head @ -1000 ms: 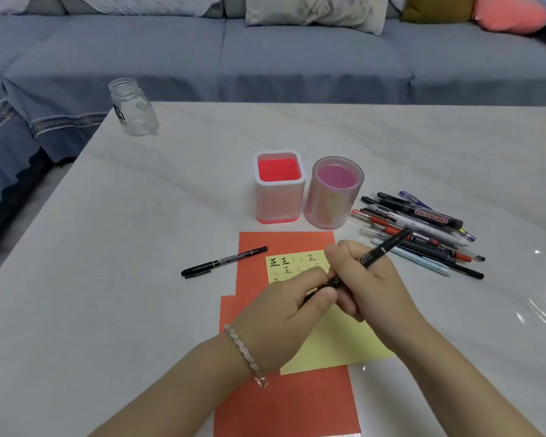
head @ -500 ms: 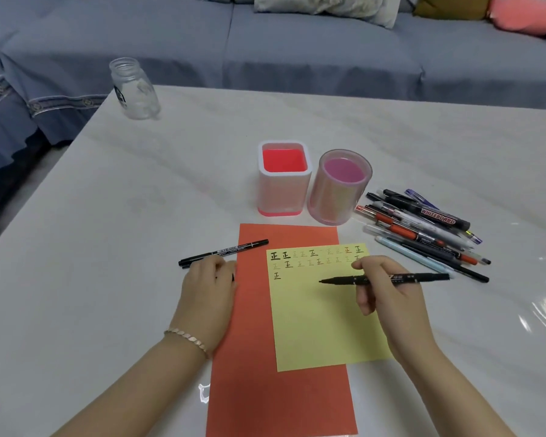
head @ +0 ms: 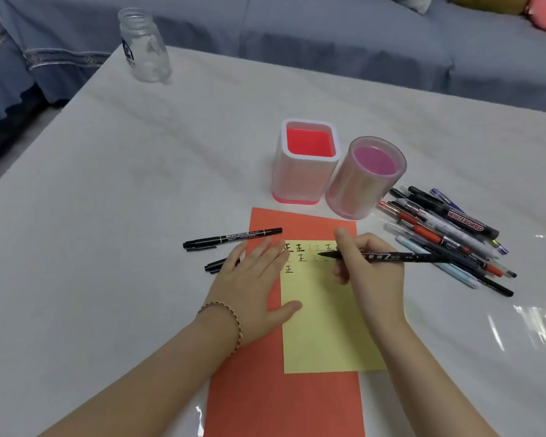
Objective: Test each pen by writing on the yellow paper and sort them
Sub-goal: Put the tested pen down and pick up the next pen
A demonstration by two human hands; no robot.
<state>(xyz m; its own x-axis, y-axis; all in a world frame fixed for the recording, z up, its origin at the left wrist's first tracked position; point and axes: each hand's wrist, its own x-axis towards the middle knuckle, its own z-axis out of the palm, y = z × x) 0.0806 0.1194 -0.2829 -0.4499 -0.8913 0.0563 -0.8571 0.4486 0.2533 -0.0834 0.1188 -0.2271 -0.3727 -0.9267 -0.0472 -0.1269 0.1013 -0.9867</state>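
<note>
One wide-angle view, worn on the person's head, looks forward and steeply down over a pale, marble-patterned table (head: 139, 184). It sits close: both forearms enter from the bottom edge, and the left hand (head: 252, 279) and right hand (head: 372, 279) lie just below centre. A blue-grey fabric sofa (head: 328, 42) fills the top, beyond the table's far edge.

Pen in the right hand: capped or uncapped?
Uncapped: the pen gripped by the right hand ends in a bare, tapered black tip, over the written rows on the yellow paper.
</note>
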